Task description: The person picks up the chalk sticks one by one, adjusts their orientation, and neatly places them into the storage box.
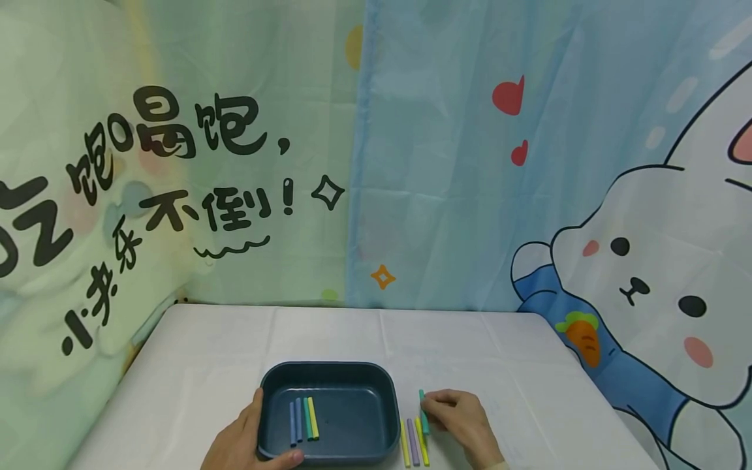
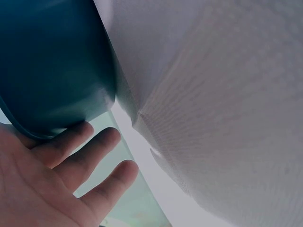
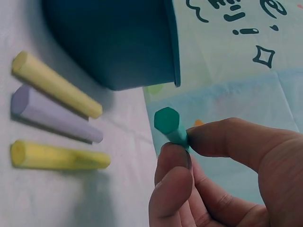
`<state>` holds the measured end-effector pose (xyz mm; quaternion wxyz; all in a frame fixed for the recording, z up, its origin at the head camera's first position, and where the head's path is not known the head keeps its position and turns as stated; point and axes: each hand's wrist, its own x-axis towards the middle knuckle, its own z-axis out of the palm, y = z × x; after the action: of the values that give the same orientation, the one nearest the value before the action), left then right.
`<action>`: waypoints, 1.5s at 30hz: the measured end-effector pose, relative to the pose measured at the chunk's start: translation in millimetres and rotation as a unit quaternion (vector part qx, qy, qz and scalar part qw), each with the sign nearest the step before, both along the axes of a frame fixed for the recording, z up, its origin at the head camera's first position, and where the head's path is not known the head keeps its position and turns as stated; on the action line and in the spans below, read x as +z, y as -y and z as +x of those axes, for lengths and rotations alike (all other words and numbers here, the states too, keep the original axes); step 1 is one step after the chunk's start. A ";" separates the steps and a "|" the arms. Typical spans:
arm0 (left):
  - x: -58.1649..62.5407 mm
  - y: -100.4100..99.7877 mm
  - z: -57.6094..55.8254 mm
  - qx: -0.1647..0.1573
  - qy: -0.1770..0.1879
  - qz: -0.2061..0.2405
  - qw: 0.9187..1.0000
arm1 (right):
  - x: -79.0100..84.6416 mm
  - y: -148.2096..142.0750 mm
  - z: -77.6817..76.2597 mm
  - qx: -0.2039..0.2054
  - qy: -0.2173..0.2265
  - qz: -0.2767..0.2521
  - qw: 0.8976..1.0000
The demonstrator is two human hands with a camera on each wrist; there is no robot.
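A dark blue rectangular tray point(image 1: 352, 444) stands on the white table. Inside it two blue chalk sticks point(image 1: 296, 424), a green chalk stick point(image 1: 308, 419) and a yellow chalk stick point(image 1: 313, 418) lie side by side. At the tray's left front corner is my left hand point(image 1: 243, 437), its thumb on the front rim and straight fingers point(image 2: 90, 156) along the outer wall. Right of the tray, my right hand point(image 1: 464, 421) pinches another green chalk stick point(image 3: 167, 120) between thumb and fingers, above the table in the right wrist view.
Beside the tray's right wall lie a pale yellow chalk stick point(image 1: 405, 444), a purple chalk stick point(image 1: 414, 442) and a brighter yellow chalk stick point(image 1: 422, 442). The white-covered table point(image 1: 529, 391) reaches back to a printed curtain point(image 1: 435, 196) with lettering and a cartoon rabbit.
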<state>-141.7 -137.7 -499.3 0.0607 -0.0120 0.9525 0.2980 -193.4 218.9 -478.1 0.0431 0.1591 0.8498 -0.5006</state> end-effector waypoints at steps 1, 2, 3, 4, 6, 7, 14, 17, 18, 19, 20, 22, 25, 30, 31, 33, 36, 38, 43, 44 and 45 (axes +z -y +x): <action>0.1 0.2 0.3 0.000 0.000 0.000 1.000 | 0.7 0.9 -0.3 0.001 -0.004 -0.005 1.000; 0.0 0.2 0.4 0.000 -0.001 0.000 1.000 | 1.4 1.8 -0.5 0.001 -0.008 -0.011 1.000; -0.1 0.2 0.5 0.000 -0.002 -0.001 1.000 | 2.1 2.6 -0.7 0.003 -0.012 -0.017 1.000; -0.4 0.2 0.3 0.000 -0.003 -0.002 1.000 | 2.5 3.5 -0.9 0.005 -0.015 -0.021 1.000; -0.4 0.4 0.8 0.000 -0.005 -0.002 1.000 | 3.1 5.7 -1.4 0.005 -0.022 -0.029 0.999; -0.3 0.6 1.1 0.000 -0.006 -0.002 1.000 | 3.5 7.0 -1.7 0.005 -0.025 -0.034 0.999; 0.3 0.6 1.5 -0.004 -0.011 0.002 1.000 | 8.0 16.4 -2.8 0.009 -0.043 -0.071 0.997; 0.1 0.1 1.2 -0.002 -0.009 -0.001 1.000 | 9.6 19.9 -2.5 0.018 -0.045 -0.089 0.995; 0.1 -0.1 1.1 -0.001 -0.008 -0.002 1.000 | 9.8 21.1 -2.3 0.021 -0.046 -0.094 0.994; 0.1 -0.2 1.1 0.000 -0.007 -0.003 1.000 | 10.1 22.2 -2.0 0.022 -0.046 -0.097 0.994; 0.1 -0.4 1.0 0.001 -0.006 -0.003 1.000 | 10.6 23.4 -1.9 0.024 -0.047 -0.101 0.993; -0.1 -0.9 0.4 0.001 -0.005 -0.006 1.000 | 10.8 25.8 -2.0 0.027 -0.051 -0.107 0.993; 0.2 -1.0 0.4 0.003 -0.002 -0.007 1.000 | 11.0 29.9 -2.3 0.031 -0.052 -0.108 0.992; -0.3 -1.0 0.6 0.004 0.000 -0.010 1.000 | 11.8 36.5 -3.8 0.038 -0.051 -0.102 0.993; -0.5 -1.0 0.7 0.005 -0.001 -0.011 1.000 | 12.2 37.9 -4.0 0.039 -0.051 -0.101 0.993; -0.9 -1.2 0.8 0.005 -0.002 -0.011 1.000 | 13.2 40.4 -4.1 0.042 -0.053 -0.099 0.993; -1.6 -1.2 0.7 0.004 -0.002 -0.008 1.000 | 14.4 44.5 -4.4 0.044 -0.055 -0.103 0.992; -2.1 -1.5 0.3 0.003 0.000 -0.008 1.000 | 15.6 46.8 -4.7 0.045 -0.053 -0.102 0.992; -1.6 -1.6 0.2 0.005 0.002 -0.009 1.000 | 18.7 51.7 -5.9 0.053 -0.057 -0.099 0.992; -1.4 -1.7 0.1 0.005 0.003 -0.010 1.000 | 19.2 52.6 -6.0 0.055 -0.058 -0.099 0.992; -1.3 -1.7 0.0 0.006 0.003 -0.010 1.000 | 19.9 53.5 -6.2 0.058 -0.060 -0.101 0.991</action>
<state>-141.7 -136.0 -500.6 0.0619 -0.0190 0.9553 0.2885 -199.5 165.3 -458.2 0.0366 0.0741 0.8037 -0.5892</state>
